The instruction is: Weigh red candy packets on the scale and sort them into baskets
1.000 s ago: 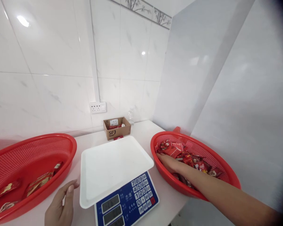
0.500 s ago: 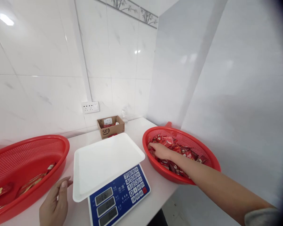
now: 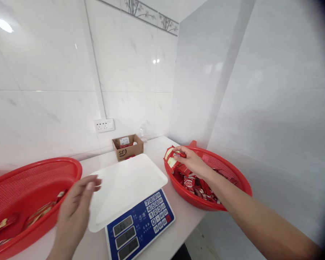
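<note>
My right hand (image 3: 189, 160) grips a red and cream snack packet (image 3: 170, 157) over the left rim of the right red basket (image 3: 239, 177). Many small red packets (image 3: 197, 186) lie in that basket below my hand. My left hand (image 3: 77, 206) is raised over the left edge of the scale's white tray (image 3: 130, 184), blurred a little, fingers apart and holding nothing. Blue keys and a grey display make up the front of the scale (image 3: 141, 224). At the left, another red basket (image 3: 29, 187) has several red and gold packets (image 3: 39, 216) in it.
A small cardboard box (image 3: 128, 147) with red items in it stands at the back by the wall. Beside it is a clear plastic bottle (image 3: 143, 133). A socket panel (image 3: 104, 125) is on the tiled wall.
My right hand has risen out of the packets with one packet in its grip. My left hand has moved up and right, from beside the scale to over its tray edge.
</note>
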Available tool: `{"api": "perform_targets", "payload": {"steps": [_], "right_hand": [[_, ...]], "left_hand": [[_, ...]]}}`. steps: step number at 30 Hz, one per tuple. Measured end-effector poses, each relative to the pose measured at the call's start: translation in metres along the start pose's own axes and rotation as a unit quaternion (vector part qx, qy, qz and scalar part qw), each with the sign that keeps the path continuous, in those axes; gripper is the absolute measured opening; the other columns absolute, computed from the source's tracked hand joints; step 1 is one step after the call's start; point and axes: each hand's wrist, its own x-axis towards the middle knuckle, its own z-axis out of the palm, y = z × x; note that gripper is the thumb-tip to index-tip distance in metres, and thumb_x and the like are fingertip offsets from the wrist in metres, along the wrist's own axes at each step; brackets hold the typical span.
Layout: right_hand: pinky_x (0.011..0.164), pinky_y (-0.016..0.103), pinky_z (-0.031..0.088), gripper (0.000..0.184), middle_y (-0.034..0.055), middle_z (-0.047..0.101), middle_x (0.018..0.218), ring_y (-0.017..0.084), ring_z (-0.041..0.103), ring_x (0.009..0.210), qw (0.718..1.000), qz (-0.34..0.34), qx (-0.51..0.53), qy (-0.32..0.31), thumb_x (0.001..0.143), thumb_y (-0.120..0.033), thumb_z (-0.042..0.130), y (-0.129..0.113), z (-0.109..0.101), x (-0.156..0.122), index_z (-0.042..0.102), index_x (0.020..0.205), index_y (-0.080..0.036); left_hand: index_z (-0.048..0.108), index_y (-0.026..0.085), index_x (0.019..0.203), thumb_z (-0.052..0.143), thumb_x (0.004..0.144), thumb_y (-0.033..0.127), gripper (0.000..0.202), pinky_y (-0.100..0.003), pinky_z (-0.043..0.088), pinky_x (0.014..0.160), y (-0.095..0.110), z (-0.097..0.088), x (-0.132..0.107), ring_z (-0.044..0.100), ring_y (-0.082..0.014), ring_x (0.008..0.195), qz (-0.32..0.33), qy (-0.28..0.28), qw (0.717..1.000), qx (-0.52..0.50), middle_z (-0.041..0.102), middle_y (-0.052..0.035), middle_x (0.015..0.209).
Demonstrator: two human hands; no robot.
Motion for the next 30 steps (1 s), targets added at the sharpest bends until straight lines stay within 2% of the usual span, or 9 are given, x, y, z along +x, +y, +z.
{"api": "perform_targets", "payload": {"steps": [2, 4, 6, 8, 12, 15, 20, 26, 30], "right_hand": [[0.079, 0.034, 0.047, 0.024, 0.0002, 0.065, 0.097, 0.017, 0.062, 0.084, 0.987, 0.001, 0.155, -0.042, 0.076, -0.033, 0.06, -0.019, 0.024, -0.01, 0.055, 0.098, -0.024], [0.08, 0.034, 0.047, 0.026, -0.0004, 0.065, 0.094, 0.016, 0.061, 0.084, 0.957, -0.004, 0.274, -0.091, 0.072, -0.032, 0.066, -0.033, 0.054, -0.021, 0.056, 0.095, -0.024], [0.082, 0.033, 0.046, 0.026, -0.0011, 0.065, 0.092, 0.015, 0.06, 0.085, 0.934, -0.019, 0.327, -0.141, 0.071, -0.031, 0.068, -0.043, 0.084, -0.032, 0.056, 0.093, -0.024], [0.083, 0.032, 0.045, 0.023, -0.0016, 0.063, 0.093, 0.014, 0.059, 0.086, 0.923, -0.033, 0.34, -0.179, 0.072, -0.031, 0.068, -0.049, 0.108, -0.041, 0.057, 0.091, -0.024], [0.08, 0.032, 0.047, 0.022, -0.0014, 0.061, 0.092, 0.013, 0.057, 0.084, 0.919, -0.021, 0.339, -0.201, 0.074, -0.033, 0.067, -0.051, 0.133, -0.046, 0.057, 0.092, -0.024], [0.075, 0.033, 0.05, 0.027, -0.0002, 0.059, 0.093, 0.015, 0.057, 0.085, 0.926, 0.004, 0.331, -0.182, 0.072, -0.037, 0.068, -0.049, 0.138, -0.041, 0.057, 0.092, -0.023], [0.069, 0.03, 0.049, 0.03, 0.0013, 0.063, 0.087, 0.015, 0.06, 0.08, 0.947, 0.032, 0.287, -0.138, 0.073, -0.041, 0.063, -0.039, 0.145, -0.029, 0.056, 0.095, -0.021], [0.061, 0.029, 0.045, 0.025, 0.0012, 0.065, 0.081, 0.014, 0.059, 0.068, 0.977, 0.023, 0.162, -0.134, 0.074, -0.035, 0.058, -0.019, 0.153, -0.012, 0.057, 0.094, -0.02], [0.069, 0.033, 0.048, 0.02, 0.0022, 0.067, 0.084, 0.016, 0.061, 0.074, 0.985, -0.02, 0.09, -0.142, 0.078, -0.032, 0.054, -0.007, 0.15, -0.006, 0.06, 0.092, -0.02]], "left_hand": [[0.057, 0.021, 0.101, 0.052, 0.082, 0.053, 0.037, -0.038, 0.048, 0.087, 0.018, 0.019, -0.002, 0.059, -0.0242, 0.1, -0.011, -0.091, 0.993, -0.076, 0.062, -0.0064, 0.103], [0.053, 0.022, 0.112, 0.051, 0.083, 0.052, 0.042, -0.038, 0.047, 0.09, 0.023, 0.033, -0.007, 0.055, -0.0242, 0.108, -0.051, -0.173, 0.973, -0.143, 0.059, -0.0081, 0.114], [0.046, 0.023, 0.122, 0.052, 0.083, 0.05, 0.047, -0.038, 0.047, 0.091, 0.021, 0.042, -0.011, 0.053, -0.0243, 0.112, -0.08, -0.227, 0.951, -0.194, 0.055, -0.0097, 0.122], [0.04, 0.023, 0.127, 0.055, 0.083, 0.047, 0.052, -0.036, 0.047, 0.088, 0.017, 0.045, -0.012, 0.053, -0.0238, 0.111, -0.098, -0.246, 0.936, -0.23, 0.054, -0.0101, 0.124], [0.042, 0.023, 0.125, 0.064, 0.078, 0.04, 0.054, -0.032, 0.049, 0.079, 0.008, 0.038, -0.006, 0.059, -0.0211, 0.098, -0.116, -0.201, 0.939, -0.254, 0.059, -0.0082, 0.116], [0.046, 0.022, 0.12, 0.068, 0.074, 0.038, 0.054, -0.031, 0.049, 0.079, 0.004, 0.031, 0.001, 0.06, -0.0203, 0.095, -0.115, -0.161, 0.951, -0.238, 0.061, -0.0062, 0.11], [0.039, 0.024, 0.123, 0.07, 0.069, 0.038, 0.064, -0.032, 0.051, 0.076, 0.002, 0.021, 0.007, 0.062, -0.0212, 0.094, -0.118, -0.121, 0.959, -0.227, 0.063, -0.0055, 0.106], [0.048, 0.022, 0.104, 0.059, 0.078, 0.035, 0.03, -0.033, 0.049, 0.076, -0.005, 0.013, 0.011, 0.061, -0.0201, 0.09, -0.05, -0.108, 0.989, -0.094, 0.063, -0.0035, 0.098], [0.052, 0.023, 0.098, 0.053, 0.082, 0.032, 0.018, -0.032, 0.045, 0.081, -0.009, 0.012, 0.011, 0.059, -0.0205, 0.095, -0.009, -0.128, 0.991, -0.049, 0.063, -0.0028, 0.098]]}}
